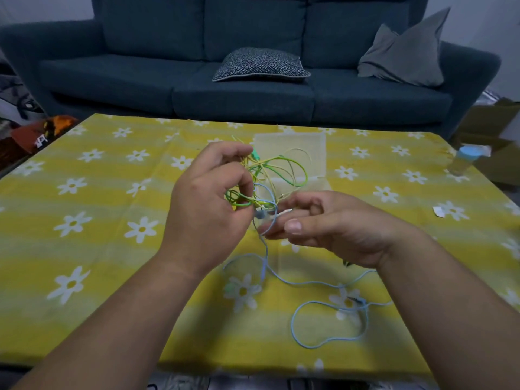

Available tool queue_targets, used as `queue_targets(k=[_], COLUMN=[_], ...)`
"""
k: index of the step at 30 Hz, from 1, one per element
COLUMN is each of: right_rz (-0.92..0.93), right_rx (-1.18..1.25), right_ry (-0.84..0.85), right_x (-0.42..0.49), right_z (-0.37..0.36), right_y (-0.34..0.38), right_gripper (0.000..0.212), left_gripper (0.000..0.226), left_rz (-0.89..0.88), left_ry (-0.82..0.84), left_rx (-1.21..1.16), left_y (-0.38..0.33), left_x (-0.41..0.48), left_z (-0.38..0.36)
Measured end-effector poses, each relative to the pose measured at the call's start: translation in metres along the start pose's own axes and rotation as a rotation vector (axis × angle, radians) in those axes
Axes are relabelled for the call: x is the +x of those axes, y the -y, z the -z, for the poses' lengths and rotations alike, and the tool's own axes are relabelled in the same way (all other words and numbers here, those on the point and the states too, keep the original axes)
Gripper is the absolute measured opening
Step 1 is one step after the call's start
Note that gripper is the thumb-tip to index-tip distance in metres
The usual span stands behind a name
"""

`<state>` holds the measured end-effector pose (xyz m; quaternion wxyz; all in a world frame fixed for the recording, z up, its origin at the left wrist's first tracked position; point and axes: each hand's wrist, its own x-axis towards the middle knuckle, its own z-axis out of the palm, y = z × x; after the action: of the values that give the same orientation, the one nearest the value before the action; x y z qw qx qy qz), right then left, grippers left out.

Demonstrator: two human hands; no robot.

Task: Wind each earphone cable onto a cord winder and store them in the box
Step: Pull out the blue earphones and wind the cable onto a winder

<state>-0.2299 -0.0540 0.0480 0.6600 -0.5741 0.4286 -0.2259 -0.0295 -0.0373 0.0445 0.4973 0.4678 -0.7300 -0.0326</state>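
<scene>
Head view, both forearms entering from the lower corners and meeting above the middle of the surface [112, 192], which carries a yellow cloth with white daisies.

Left hand [208, 190]: raised, back toward me, fingers curled tightly. I read it as gripping the green-yellow cable [284, 170], a loose tangle of loops standing up and to the right of the fist.

Right hand [323, 223]: lower and just beside the left, palm turned inward, fingers half curled, thumb laid forward. The blue cable [309, 282] crosses its fingertips [268, 233]. Blur keeps me from telling whether they pinch it or only touch it.

Blue cable: its upper end is caught in the tangle between the hands. From there it drops to the surface and lies in wide open loops near the right forearm.

Box [289, 144]: translucent, on the surface directly behind the hands, one clear panel standing upright. Cables and fingers cover its inside, so I cannot tell its contents.

Also on the surface: a clear bottle with a blue cap [464, 161] at the far right edge, and a white scrap [438, 212]. A dark blue sofa [140, 74] with two cushions stands behind.
</scene>
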Motion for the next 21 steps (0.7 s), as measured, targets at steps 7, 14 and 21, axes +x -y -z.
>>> queue_targets(k=[7,14,21], right_rz=[-0.044,0.017,0.104], right_rx=[-0.073,-0.051,0.176], right_ry=[-0.068,-0.256,-0.347], right_x=[0.005,0.005,0.010], right_z=[-0.023,-0.020,-0.016], right_y=[0.001,0.007,0.007], right_gripper=[0.028,0.019,0.031], left_gripper=[0.016,0.027,0.029], left_rz=[0.008,0.168,0.562], left_ry=[-0.030,0.004,0.231], left_rx=[0.031,0.114,-0.311], left_y=[-0.004,0.007,0.007], left_x=[-0.002,-0.005,-0.006], left_z=[-0.004,-0.008,-0.010])
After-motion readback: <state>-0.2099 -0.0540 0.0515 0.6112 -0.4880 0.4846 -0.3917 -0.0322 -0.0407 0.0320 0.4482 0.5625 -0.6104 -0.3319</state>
